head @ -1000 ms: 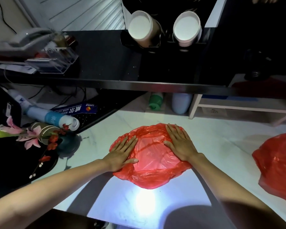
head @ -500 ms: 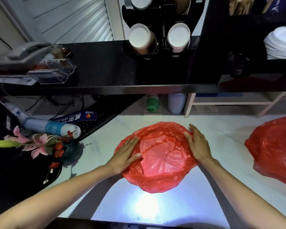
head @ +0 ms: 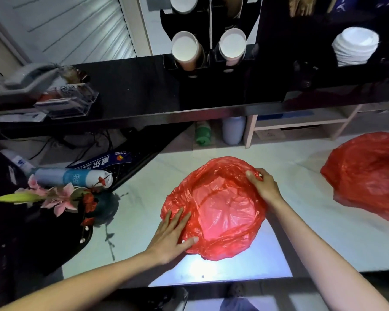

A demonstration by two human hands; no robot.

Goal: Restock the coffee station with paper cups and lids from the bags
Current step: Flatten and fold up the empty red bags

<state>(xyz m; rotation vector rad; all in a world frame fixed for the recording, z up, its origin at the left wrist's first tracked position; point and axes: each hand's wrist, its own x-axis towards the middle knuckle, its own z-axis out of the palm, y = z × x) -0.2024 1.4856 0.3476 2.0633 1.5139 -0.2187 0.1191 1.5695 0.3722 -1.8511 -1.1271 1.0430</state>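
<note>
Marble counter (head: pixel 301 176) bears a red bag (head: pixel 220 207); left hand (head: pixel 171 236) presses flat, right hand (head: pixel 264 186) apparently pinches its rim.

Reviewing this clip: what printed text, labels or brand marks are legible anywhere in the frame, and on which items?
"戴尔": large white characters on the blue box beside the keyboard; its smaller print and round logo are too blurred to read.
Blue bottle lying by the flowers: white characters, too blurred to read.
Acrylic holder on the black counter: printed cards, illegible.
Red bags and paper cups: no text visible.
</note>
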